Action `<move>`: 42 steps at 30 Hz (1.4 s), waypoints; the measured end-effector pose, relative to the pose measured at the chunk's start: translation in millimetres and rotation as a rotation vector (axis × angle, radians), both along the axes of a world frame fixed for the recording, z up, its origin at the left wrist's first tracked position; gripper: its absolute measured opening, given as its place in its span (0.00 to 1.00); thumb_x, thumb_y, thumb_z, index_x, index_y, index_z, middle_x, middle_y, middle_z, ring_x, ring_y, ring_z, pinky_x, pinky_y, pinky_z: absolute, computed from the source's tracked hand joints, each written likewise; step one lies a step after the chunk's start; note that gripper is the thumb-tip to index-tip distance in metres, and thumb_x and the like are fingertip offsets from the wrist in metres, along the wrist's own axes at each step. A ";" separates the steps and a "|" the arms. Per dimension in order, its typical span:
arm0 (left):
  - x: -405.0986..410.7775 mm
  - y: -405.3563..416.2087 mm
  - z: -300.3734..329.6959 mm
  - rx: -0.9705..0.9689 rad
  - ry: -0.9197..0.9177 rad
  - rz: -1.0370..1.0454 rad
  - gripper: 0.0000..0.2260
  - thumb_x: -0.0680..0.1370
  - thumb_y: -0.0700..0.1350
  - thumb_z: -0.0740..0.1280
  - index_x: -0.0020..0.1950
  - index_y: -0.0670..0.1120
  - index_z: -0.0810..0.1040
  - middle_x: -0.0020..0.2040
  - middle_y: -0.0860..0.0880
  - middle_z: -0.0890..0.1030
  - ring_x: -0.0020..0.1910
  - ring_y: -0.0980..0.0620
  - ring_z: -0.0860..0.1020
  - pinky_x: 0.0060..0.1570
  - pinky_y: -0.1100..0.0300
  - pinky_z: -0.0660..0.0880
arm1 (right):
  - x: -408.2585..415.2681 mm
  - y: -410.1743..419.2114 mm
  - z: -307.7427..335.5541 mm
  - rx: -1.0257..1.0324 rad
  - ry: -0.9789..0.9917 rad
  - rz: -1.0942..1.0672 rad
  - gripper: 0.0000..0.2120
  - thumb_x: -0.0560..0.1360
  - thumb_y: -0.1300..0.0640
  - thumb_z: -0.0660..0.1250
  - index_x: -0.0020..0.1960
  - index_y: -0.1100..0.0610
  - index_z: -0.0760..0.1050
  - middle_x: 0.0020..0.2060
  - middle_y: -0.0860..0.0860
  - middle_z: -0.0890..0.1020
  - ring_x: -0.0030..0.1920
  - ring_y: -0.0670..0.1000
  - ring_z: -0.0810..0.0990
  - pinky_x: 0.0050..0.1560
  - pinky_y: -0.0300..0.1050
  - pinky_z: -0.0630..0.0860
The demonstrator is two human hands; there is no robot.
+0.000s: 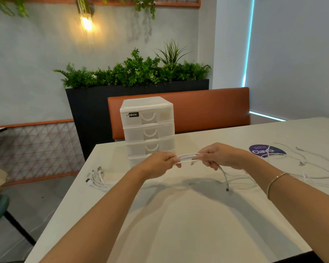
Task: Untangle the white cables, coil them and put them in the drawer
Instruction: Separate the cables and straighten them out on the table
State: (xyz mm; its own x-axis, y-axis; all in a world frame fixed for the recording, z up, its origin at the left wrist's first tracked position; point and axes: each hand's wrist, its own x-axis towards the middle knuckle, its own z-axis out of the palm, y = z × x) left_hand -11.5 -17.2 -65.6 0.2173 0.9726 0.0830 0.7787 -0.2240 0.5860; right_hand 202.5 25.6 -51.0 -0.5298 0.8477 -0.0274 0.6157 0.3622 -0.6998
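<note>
Two hands hold one folded white cable (187,158) between them above the table (179,215): the left hand (160,161) pinches one end of the bundle and the right hand (219,155) grips the other, so its long axis runs straight from hand to hand, with a loose tail (224,177) drooping below the right hand. Beyond both hands stands the drawer unit (148,128), every drawer closed and slightly nearer the left hand. More loose cables (311,168) lie outward of the right hand, and a gathered bunch (97,179) lies outward of the left.
</note>
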 end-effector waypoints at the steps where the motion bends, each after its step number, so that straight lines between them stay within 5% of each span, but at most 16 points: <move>1: 1.5 -0.4 0.7 0.011 -0.001 0.010 0.15 0.82 0.52 0.54 0.49 0.50 0.79 0.39 0.53 0.73 0.39 0.56 0.70 0.42 0.62 0.67 | -1.1 -0.2 -1.0 0.006 0.027 -0.023 0.17 0.80 0.53 0.59 0.35 0.57 0.74 0.27 0.48 0.71 0.28 0.47 0.66 0.34 0.39 0.66; 4: 1.4 1.8 2.2 0.088 -0.016 0.067 0.15 0.82 0.51 0.54 0.46 0.49 0.78 0.36 0.55 0.72 0.37 0.57 0.69 0.37 0.65 0.65 | -11.0 -6.7 -2.8 -0.004 0.026 -0.011 0.14 0.79 0.54 0.60 0.41 0.56 0.80 0.27 0.49 0.71 0.28 0.46 0.65 0.31 0.37 0.63; 10: -8.3 4.2 2.7 0.065 -0.126 0.032 0.10 0.81 0.48 0.59 0.46 0.49 0.79 0.37 0.51 0.74 0.39 0.53 0.70 0.42 0.60 0.66 | -22.3 -17.6 14.9 -0.041 -0.151 0.030 0.13 0.78 0.53 0.62 0.41 0.56 0.81 0.27 0.48 0.70 0.29 0.46 0.64 0.34 0.39 0.63; 16: -9.5 -2.9 12.5 0.016 0.076 -0.074 0.11 0.81 0.50 0.58 0.47 0.52 0.79 0.34 0.55 0.72 0.34 0.60 0.69 0.37 0.65 0.66 | -23.4 -10.1 12.9 0.070 -0.013 -0.146 0.16 0.79 0.51 0.60 0.37 0.57 0.78 0.29 0.49 0.69 0.30 0.47 0.64 0.31 0.39 0.60; 24: -65.9 -10.6 0.4 -0.033 0.329 0.082 0.12 0.83 0.48 0.52 0.41 0.52 0.69 0.38 0.54 0.71 0.41 0.52 0.70 0.43 0.59 0.65 | -14.2 -9.1 12.4 0.175 -0.260 -0.136 0.17 0.80 0.50 0.57 0.38 0.55 0.77 0.31 0.47 0.70 0.32 0.45 0.67 0.33 0.36 0.62; 33: -123.0 -27.8 6.8 -0.058 0.511 0.251 0.11 0.82 0.46 0.51 0.42 0.49 0.67 0.35 0.51 0.70 0.33 0.56 0.66 0.33 0.64 0.63 | -16.0 1.4 -3.3 0.191 -0.285 -0.147 0.17 0.81 0.48 0.55 0.38 0.51 0.75 0.33 0.47 0.72 0.35 0.45 0.68 0.36 0.37 0.64; 39: -132.2 -32.0 3.2 0.077 0.690 0.258 0.07 0.82 0.47 0.51 0.47 0.51 0.67 0.42 0.51 0.75 0.43 0.53 0.70 0.48 0.59 0.67 | -19.7 4.6 -5.7 0.217 -0.285 -0.129 0.17 0.81 0.49 0.55 0.37 0.50 0.75 0.32 0.47 0.72 0.34 0.45 0.68 0.36 0.37 0.64; 42: -145.4 -33.4 -2.7 0.064 0.707 0.268 0.09 0.82 0.47 0.51 0.50 0.50 0.70 0.44 0.50 0.76 0.43 0.53 0.70 0.44 0.60 0.65 | -16.6 5.0 -4.3 0.211 -0.286 -0.115 0.15 0.81 0.50 0.56 0.42 0.52 0.77 0.33 0.47 0.73 0.35 0.45 0.69 0.37 0.37 0.65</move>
State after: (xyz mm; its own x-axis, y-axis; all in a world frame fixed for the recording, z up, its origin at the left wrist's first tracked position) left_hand -156.9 -50.6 -68.3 -0.0034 0.9976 0.0698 0.9967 0.0091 -0.0813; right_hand 185.9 30.7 -55.3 -0.4268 0.9041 0.0214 0.8207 0.3972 -0.4107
